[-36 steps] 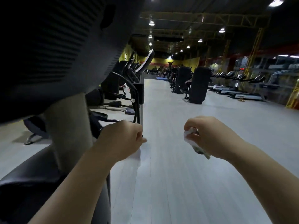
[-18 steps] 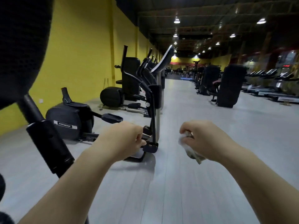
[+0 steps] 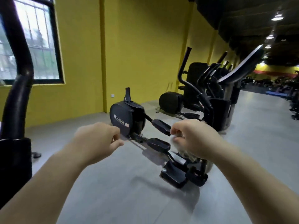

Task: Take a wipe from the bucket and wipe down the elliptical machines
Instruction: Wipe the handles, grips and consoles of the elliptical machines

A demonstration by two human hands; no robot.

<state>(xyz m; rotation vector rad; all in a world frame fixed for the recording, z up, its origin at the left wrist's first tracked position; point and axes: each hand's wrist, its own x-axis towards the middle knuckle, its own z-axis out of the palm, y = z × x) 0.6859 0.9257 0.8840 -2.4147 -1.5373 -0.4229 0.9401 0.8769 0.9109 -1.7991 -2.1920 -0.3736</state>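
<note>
A black elliptical machine [image 3: 126, 120] stands on the grey floor ahead, its two pedals [image 3: 159, 143] pointing toward me and its console [image 3: 242, 67] raised at the right. My right hand [image 3: 195, 139] is closed on a crumpled white wipe [image 3: 182, 151], which hangs below the fist above the machine's front base. My left hand [image 3: 98, 141] is a loose fist held out in front of the flywheel housing, with nothing visible in it. No bucket is in view.
A black curved handlebar [image 3: 17, 75] of another machine rises close at the far left. More ellipticals [image 3: 171, 102] line the yellow wall [image 3: 140, 46] behind. A window [image 3: 32, 38] is at upper left. Grey floor [image 3: 129, 191] spreads below my arms.
My view has swung left, away from the long aisle toward the yellow wall and the elliptical. Both hands stayed held out in front, the right still gripping the wipe.
</note>
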